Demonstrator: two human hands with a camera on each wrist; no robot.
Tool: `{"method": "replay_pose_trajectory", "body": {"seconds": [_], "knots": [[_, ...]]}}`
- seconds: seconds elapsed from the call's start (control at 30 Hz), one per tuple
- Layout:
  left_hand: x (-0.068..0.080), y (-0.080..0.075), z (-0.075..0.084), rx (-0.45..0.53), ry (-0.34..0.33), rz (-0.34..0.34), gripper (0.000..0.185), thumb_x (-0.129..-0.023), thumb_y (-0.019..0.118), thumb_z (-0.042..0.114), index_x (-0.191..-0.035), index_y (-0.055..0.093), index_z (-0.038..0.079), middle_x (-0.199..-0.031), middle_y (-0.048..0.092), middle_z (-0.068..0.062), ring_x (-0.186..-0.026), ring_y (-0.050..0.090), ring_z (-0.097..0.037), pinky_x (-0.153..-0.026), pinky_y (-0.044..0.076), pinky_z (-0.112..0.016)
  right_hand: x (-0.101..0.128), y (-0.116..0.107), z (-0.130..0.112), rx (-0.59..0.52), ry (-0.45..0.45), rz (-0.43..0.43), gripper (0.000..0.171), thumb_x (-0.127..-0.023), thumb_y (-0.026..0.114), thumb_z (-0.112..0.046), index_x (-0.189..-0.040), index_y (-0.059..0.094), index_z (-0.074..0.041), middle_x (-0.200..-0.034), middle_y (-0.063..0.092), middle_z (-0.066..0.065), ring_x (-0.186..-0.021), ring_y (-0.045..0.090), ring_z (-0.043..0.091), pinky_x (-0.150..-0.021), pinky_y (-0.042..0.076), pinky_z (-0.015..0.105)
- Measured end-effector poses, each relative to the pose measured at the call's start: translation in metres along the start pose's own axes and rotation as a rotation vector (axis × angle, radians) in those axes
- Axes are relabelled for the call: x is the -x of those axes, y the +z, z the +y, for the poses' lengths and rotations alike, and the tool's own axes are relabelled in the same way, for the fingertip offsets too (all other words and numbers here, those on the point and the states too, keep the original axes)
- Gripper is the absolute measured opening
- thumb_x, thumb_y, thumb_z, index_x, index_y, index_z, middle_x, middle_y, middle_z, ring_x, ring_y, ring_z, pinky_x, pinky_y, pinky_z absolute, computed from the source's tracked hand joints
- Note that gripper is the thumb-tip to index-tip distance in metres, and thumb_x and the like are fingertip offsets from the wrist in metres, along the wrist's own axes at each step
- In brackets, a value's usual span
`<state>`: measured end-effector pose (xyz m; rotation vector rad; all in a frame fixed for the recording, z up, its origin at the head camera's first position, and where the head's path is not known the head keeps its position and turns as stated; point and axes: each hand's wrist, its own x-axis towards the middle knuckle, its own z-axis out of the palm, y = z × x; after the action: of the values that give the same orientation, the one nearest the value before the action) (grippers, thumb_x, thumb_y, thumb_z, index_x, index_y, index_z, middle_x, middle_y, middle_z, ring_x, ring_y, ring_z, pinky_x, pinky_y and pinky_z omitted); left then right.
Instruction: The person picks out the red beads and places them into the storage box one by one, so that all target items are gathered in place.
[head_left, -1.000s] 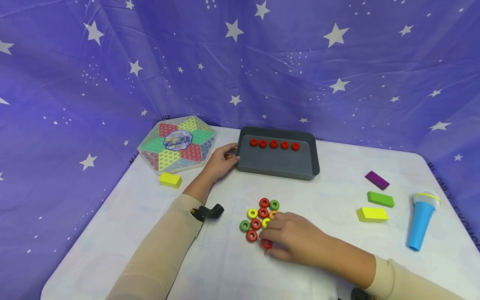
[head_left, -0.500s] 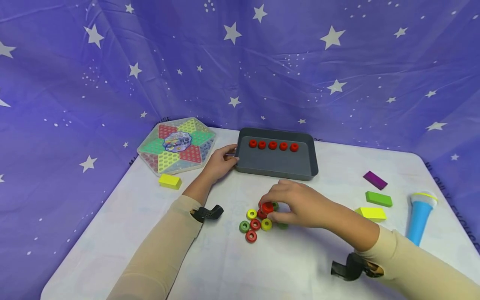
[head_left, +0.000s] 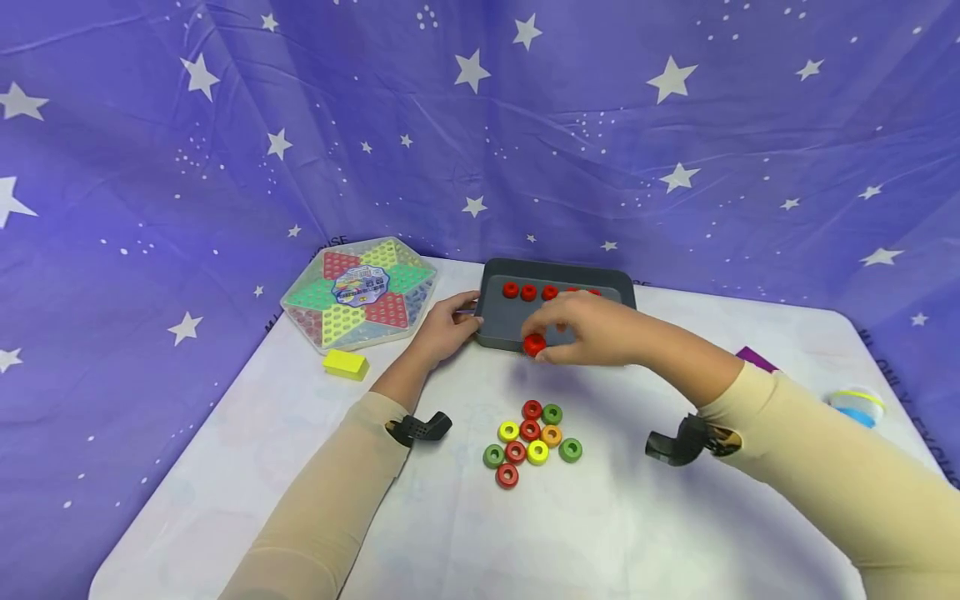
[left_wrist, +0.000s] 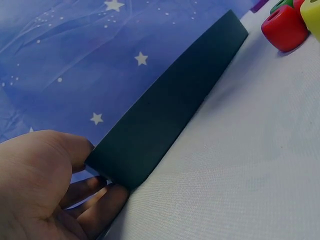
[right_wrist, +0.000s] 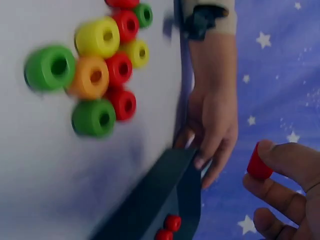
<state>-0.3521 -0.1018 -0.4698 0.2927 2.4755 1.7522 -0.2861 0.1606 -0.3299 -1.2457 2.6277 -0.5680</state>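
Note:
My right hand (head_left: 592, 331) pinches a red ring (head_left: 534, 344) between thumb and fingers, just above the near wall of the dark grey tray (head_left: 501, 330); the right wrist view shows the same red ring (right_wrist: 259, 163) at my fingertips. A row of red rings (head_left: 529, 292) lies along the tray's far side, partly hidden by that hand. My left hand (head_left: 444, 324) grips the tray's left corner, and the left wrist view shows that hand (left_wrist: 47, 185) curled round the tray's end (left_wrist: 165, 110). A cluster of red, yellow, green and orange rings (head_left: 531, 442) lies on the white table.
A hexagonal checkers board (head_left: 358, 289) lies at the back left with a yellow block (head_left: 344, 363) in front of it. At the right, a purple block (head_left: 756, 358) and a blue toy microphone (head_left: 855, 406) are partly hidden by my right arm. A star-printed purple cloth (head_left: 480, 125) hangs behind.
My right hand has lifted a red ring out of the cluster and carried it away from me to the tray's near wall. The left hand has kept its grip on the tray.

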Motion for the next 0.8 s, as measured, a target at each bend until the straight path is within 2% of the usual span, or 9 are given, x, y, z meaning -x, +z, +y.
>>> {"method": "replay_pose_trajectory", "body": {"seconds": [0.17,0.33,0.67,0.8], "knots": [[-0.003,0.000,0.001,0.000,0.010,0.000,0.053,-0.097,0.065,0.012,-0.149,0.052,0.011,-0.137,0.060,-0.013,-0.115,0.065,-0.024,-0.089,0.059,-0.033,-0.022,-0.015,0.016,0.010,0.046,-0.035,0.029,-0.091,0.077,-0.024,-0.120,0.073,-0.022,-0.110,0.071,-0.008,-0.093,0.061,0.017,-0.083,0.056,0.040],[-0.006,0.000,0.000,0.038,-0.003,-0.009,0.053,-0.097,0.065,0.011,-0.149,0.052,0.012,-0.136,0.060,-0.012,-0.114,0.065,-0.024,-0.086,0.060,-0.033,-0.043,-0.019,0.032,0.034,0.103,-0.060,0.027,-0.091,0.076,-0.023,-0.118,0.073,-0.020,-0.107,0.071,-0.004,-0.087,0.060,0.019,-0.078,0.055,0.035],[-0.002,-0.001,0.002,0.037,-0.013,-0.010,0.053,-0.098,0.064,0.011,-0.149,0.051,0.010,-0.137,0.060,-0.012,-0.112,0.064,-0.022,-0.084,0.060,-0.031,-0.077,-0.014,0.063,0.092,0.168,-0.111,0.032,-0.091,0.076,-0.017,-0.122,0.071,-0.010,-0.111,0.073,0.005,-0.106,0.065,0.026,-0.093,0.055,0.045],[0.000,-0.001,0.001,0.026,-0.016,-0.015,0.054,-0.097,0.064,0.012,-0.150,0.050,0.010,-0.137,0.060,-0.011,-0.111,0.064,-0.022,-0.084,0.060,-0.030,-0.087,-0.007,0.067,0.147,0.173,-0.157,0.035,-0.092,0.076,-0.018,-0.125,0.070,-0.007,-0.110,0.072,0.006,-0.101,0.065,0.025,-0.092,0.056,0.045]]}}
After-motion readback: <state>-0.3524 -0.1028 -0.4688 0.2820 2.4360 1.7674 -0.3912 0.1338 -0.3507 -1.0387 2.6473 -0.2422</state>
